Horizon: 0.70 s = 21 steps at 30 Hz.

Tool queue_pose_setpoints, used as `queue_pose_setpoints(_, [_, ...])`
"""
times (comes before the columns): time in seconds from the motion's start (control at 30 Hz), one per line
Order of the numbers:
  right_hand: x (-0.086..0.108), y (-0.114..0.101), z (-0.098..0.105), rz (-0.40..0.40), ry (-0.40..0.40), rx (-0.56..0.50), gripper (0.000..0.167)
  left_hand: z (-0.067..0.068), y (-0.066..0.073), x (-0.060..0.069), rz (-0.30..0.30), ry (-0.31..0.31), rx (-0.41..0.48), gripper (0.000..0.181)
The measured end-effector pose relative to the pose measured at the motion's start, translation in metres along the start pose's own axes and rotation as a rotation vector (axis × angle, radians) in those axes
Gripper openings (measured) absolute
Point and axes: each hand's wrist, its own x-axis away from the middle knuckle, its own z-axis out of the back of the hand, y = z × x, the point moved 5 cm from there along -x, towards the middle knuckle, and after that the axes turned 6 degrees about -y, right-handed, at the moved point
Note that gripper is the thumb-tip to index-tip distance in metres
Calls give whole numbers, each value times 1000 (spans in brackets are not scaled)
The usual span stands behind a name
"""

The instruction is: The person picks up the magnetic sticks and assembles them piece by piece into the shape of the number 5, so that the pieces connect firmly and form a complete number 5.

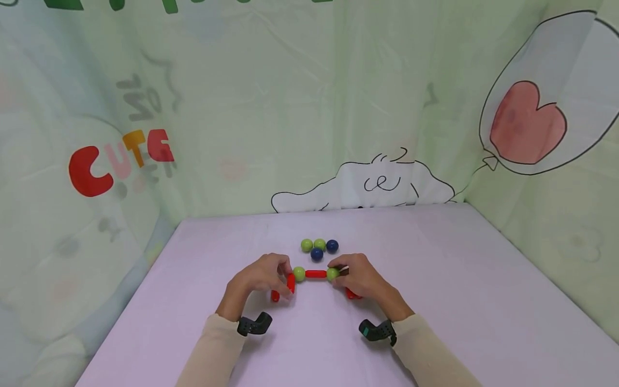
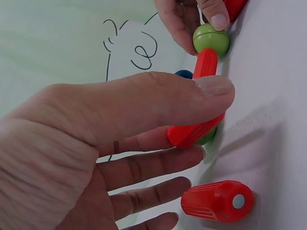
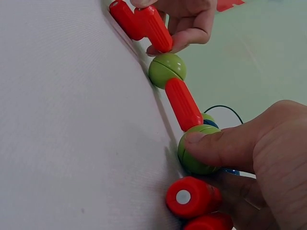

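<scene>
A red magnetic rod (image 1: 316,274) lies between two green balls, its ends touching both. My right hand (image 1: 360,275) pinches the right green ball (image 3: 197,149) between thumb and fingers. My left hand (image 1: 267,277) holds a second red rod (image 2: 192,132) between thumb and fingers, one end at the left green ball (image 1: 299,274). Below the left fingers lies another red rod (image 2: 218,201), a pale metal disc in its end. Two more red rods (image 3: 192,197) lie side by side under my right hand, partly hidden by it in the head view.
Behind the joined pieces sit two loose green balls (image 1: 307,245) and two dark blue balls (image 1: 316,254), close together. The pale table (image 1: 411,242) reaches back to a printed curtain (image 1: 290,107). Each wrist wears a black strap device (image 1: 255,324).
</scene>
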Motion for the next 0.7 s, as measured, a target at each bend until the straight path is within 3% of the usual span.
queue_pose_setpoints(0.33, [0, -1, 1, 5, 4, 7, 34, -1, 5, -1, 13, 15, 23, 41])
queue_pose_setpoints(0.7, [0, 1, 1, 5, 2, 22, 34, -5, 3, -2, 14, -30, 54, 55])
